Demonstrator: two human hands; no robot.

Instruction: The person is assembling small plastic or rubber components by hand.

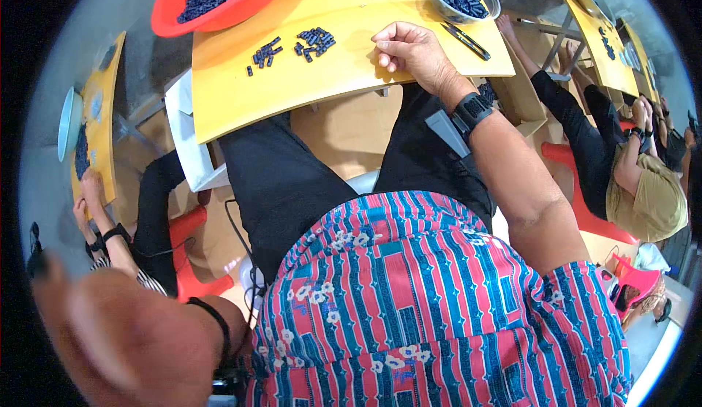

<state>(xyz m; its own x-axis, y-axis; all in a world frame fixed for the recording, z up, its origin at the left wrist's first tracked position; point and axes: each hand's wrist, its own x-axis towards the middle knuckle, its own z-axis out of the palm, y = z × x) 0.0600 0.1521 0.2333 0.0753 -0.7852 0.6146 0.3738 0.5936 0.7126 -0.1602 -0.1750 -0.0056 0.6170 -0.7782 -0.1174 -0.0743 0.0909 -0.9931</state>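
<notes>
Black pieces point(315, 44) lie in two loose clusters on one yellow table point(256, 96), both left of the person's right hand point(411, 50) and apart from it. Thumb and forefinger are drawn together; whether they pinch a piece cannot be told. One pair of tweezers point(466, 41) rests just right of the hand. Farther off, one clear bowl point(492, 2) at right and one red basin point(257, 5) at left hold more. One left hand point(128, 334) blurs at near left, its grip unclear.

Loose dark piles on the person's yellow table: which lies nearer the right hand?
The larger pile on the right is nearer the right hand; the smaller pile on the left lies farther off, with a lone piece beside it.
</notes>
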